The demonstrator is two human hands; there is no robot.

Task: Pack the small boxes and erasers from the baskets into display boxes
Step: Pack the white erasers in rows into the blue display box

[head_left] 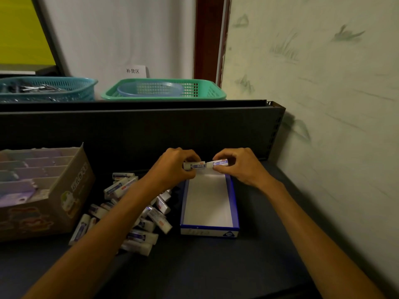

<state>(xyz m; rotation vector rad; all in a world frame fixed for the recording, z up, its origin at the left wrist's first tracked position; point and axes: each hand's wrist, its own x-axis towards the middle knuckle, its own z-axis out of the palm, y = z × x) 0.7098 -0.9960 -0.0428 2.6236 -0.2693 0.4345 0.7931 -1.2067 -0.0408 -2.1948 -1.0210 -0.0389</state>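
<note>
From the head view, the person holds both hands over the far end of an open blue-and-white display box (209,203), whose white floor shows bare. The left hand (172,167) has its fingers curled round one sleeved eraser (197,165), and the right hand (239,165) pinches a second eraser (220,163) between thumb and fingertips; the two are held end to end, nearly touching, just above the box's back wall. A loose heap of erasers (138,212) lies on the bench (216,266) left of the box, partly under the left forearm.

These look like light, stiff little blocks in slick paper sleeves, so I would judge they are easy to lift but prone to slide out of a loose pinch. Taking them by the long sides, as both hands do here, seems the sound hold, and it leaves the ends free for lining them up in a row.

The bench is dark and matt, backed by a dark upright panel. A brown cardboard display box (54,190) with dividers and pale packs stands at the left. On the shelf above sit a teal basket (47,88) and a green basket (164,89) holding a blue bowl, with a small paper sign behind. A pale patterned wall closes the right side.
</note>
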